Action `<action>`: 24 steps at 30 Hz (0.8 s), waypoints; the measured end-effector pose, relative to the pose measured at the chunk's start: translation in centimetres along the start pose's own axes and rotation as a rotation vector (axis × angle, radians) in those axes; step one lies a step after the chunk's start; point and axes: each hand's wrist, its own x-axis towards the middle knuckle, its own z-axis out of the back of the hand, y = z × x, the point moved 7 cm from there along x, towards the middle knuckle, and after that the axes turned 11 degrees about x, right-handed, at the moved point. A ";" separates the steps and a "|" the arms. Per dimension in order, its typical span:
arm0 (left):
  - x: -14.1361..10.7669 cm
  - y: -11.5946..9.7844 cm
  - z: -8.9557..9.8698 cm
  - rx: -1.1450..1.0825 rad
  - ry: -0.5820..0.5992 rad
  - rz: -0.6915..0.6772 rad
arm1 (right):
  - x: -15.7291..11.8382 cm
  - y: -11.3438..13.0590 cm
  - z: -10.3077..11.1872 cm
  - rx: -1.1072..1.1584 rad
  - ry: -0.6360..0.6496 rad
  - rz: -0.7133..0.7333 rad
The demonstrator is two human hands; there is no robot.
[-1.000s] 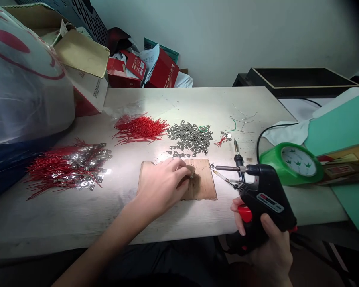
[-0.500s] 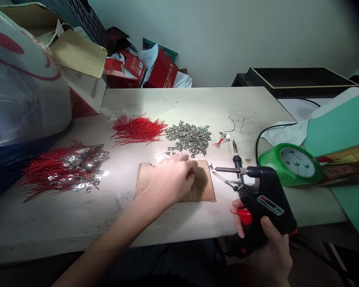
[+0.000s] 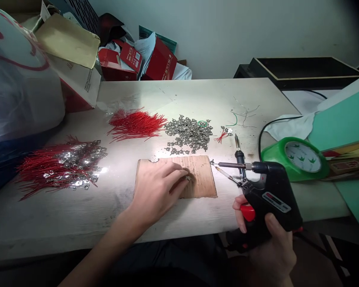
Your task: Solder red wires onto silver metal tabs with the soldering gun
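My left hand (image 3: 160, 187) rests over a piece of cardboard (image 3: 202, 179), its thumb and fingers pinching a small metal tab (image 3: 188, 178) near the board's middle. My right hand (image 3: 272, 247) is wrapped round the grip of a black soldering gun (image 3: 275, 195) with a red trigger (image 3: 247, 212). The gun's tip points left, close to the cardboard's upper right corner. Beyond the board lies a pile of small metal tabs (image 3: 190, 131). Left of that pile is a bundle of red wires (image 3: 137, 124). Red wires with metal tabs at their ends (image 3: 60, 165) lie heaped at far left.
A second soldering iron (image 3: 239, 153) lies behind the gun's tip. Green tape (image 3: 296, 159) and a black cable (image 3: 260, 137) are at right. A few wires with tabs (image 3: 223, 134) lie behind. A large plastic bag (image 3: 24, 87) and red boxes (image 3: 160, 59) stand at the back left.
My left hand has drawn back from the edge of the tab pile onto the cardboard, and a metal tab now shows at its fingertips. The right hand keeps the soldering gun; the view shifted slightly.
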 end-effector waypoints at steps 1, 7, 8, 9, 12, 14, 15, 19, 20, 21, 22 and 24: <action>0.1 0.0 0.0 -0.005 -0.003 0.004 | -0.1 -0.1 0.2 0.008 0.005 -0.005; 1.1 -0.3 -0.4 0.083 0.069 -0.042 | 0.1 -0.3 0.4 0.014 0.021 -0.001; 1.2 -0.3 -0.6 0.085 0.085 -0.042 | 0.1 -0.2 0.4 0.014 0.023 0.012; 1.3 -0.2 -0.7 0.079 0.098 -0.035 | 0.1 -0.1 0.3 0.016 0.026 0.024; 1.6 0.0 -1.0 0.051 0.114 0.005 | 0.0 -0.1 0.4 0.025 0.018 0.012; 1.7 0.2 -1.0 0.050 0.112 0.036 | -0.2 -0.4 0.7 0.033 0.003 -0.018; 1.8 0.3 -0.9 0.048 0.107 0.048 | -0.3 -0.5 0.8 0.036 -0.003 -0.032; 1.8 0.5 -0.6 0.003 0.087 0.032 | -0.5 -0.6 1.0 0.043 -0.008 -0.043; 1.7 0.6 -0.6 -0.010 0.088 0.025 | -0.5 -0.6 1.0 0.044 -0.009 -0.037; 1.7 0.6 -0.6 -0.018 0.090 0.023 | -0.4 -0.6 0.9 0.045 -0.011 -0.031; 1.7 0.7 -0.7 -0.024 0.090 0.027 | -0.4 -0.6 0.9 0.044 -0.010 -0.030; 1.7 0.7 -0.7 -0.043 0.088 0.024 | -0.4 -0.5 0.7 0.037 -0.008 -0.026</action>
